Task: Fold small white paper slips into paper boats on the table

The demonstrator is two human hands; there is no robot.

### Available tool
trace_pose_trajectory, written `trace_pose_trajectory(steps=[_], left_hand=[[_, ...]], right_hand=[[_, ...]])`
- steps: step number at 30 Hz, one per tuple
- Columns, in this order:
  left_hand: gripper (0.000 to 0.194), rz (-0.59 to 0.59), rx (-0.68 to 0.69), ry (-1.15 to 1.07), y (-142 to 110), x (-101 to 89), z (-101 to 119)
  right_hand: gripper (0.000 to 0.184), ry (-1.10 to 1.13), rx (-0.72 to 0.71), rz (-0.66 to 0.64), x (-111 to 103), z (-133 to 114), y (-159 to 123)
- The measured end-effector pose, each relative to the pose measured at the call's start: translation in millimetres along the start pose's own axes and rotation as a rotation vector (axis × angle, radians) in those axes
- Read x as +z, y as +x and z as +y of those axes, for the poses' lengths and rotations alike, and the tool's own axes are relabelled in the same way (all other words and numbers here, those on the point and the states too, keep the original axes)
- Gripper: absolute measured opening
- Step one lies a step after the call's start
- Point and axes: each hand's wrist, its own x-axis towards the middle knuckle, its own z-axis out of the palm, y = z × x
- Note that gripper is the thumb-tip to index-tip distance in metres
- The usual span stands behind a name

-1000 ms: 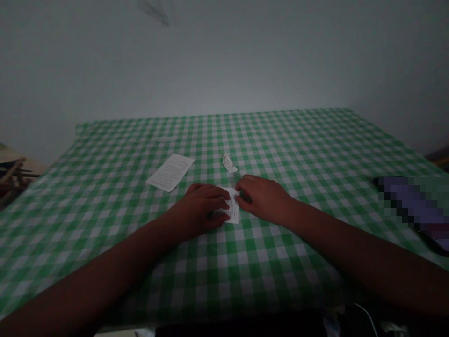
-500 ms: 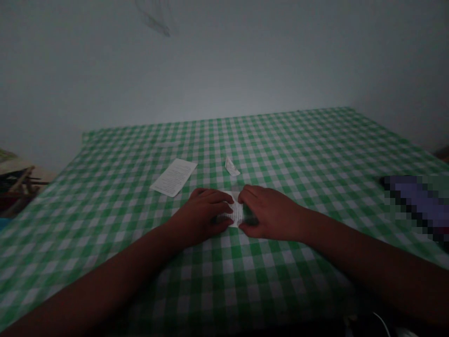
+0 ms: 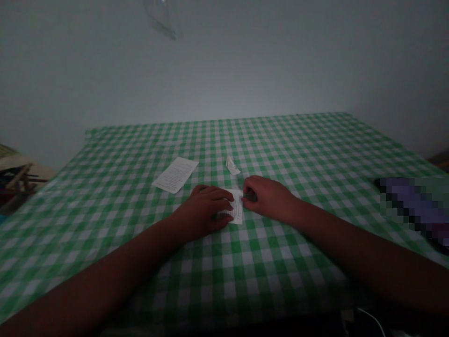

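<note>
A small sheet of printed paper point(image 3: 237, 210) lies on the checked cloth in front of me, its left part covered by my left hand point(image 3: 208, 208). The fingers of that hand are spread and rest on top of the sheet, pressing it to the table. At the sheet's right edge, my right hand point(image 3: 263, 196) is closed in a pinch, thumb and forefinger meeting at the paper's border. How much paper sits between those fingertips is hard to see in the dim light.
A larger printed sheet point(image 3: 176, 175) lies beyond my left hand. Past the sheet under my hands is a small creased paper scrap point(image 3: 232, 165). A green and white checked tablecloth point(image 3: 298, 145) covers the table, with a dark, pixelated object point(image 3: 403, 196) at the right and a wall behind.
My right hand has moved up and slightly away along the paper's right edge, its fingers curling into a pinch and uncovering that edge. My left hand stays on the paper.
</note>
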Motion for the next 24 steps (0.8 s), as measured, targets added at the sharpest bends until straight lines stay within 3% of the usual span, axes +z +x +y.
trace_pose_trajectory(steps=[10, 16, 24], left_hand=[[0.014, 0.004, 0.006, 0.005, 2.4, -2.8, 1.9], [0.016, -0.014, -0.01, 0.006, 1.8, -2.6, 1.0], [0.016, -0.011, -0.011, 0.008, 1.0, -3.3, 2.3]], right_hand=[[0.01, -0.042, 0.09, 0.123, 2.9, 9.5, 17.2], [0.011, 0.022, -0.04, 0.027, -1.5, 11.4, 9.2], [0.02, 0.001, -0.059, -0.084, -8.3, -6.6, -7.1]])
